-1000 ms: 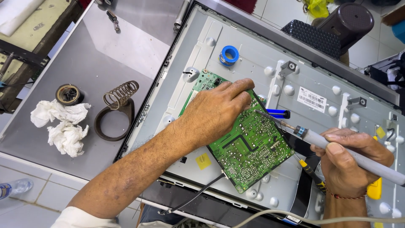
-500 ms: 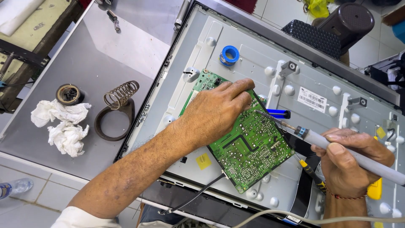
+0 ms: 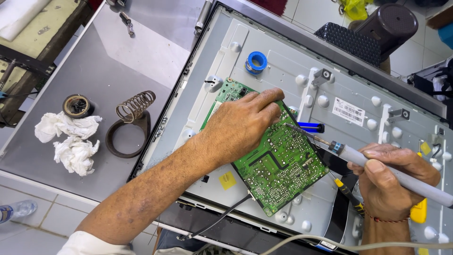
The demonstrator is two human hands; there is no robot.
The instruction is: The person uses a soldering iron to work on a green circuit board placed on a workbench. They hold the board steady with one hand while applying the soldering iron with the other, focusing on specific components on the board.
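While left hand (image 3: 240, 125) steadies circuit board (image 3: 278, 165), right hand (image 3: 394, 182) holds soldering iron (image 3: 377, 163).

A grey metal-topped table (image 3: 94, 71) is carrying everything. A large grey display back panel (image 3: 283, 71) is lying across it from 12 to 5 o'clock. Toward 9 o'clock, crumpled white tissues (image 3: 66, 139) are sitting beside a coiled-spring iron stand (image 3: 130, 123) and a small round solder tin (image 3: 77, 105). A small metal tool (image 3: 126, 22) is resting near 11 o'clock
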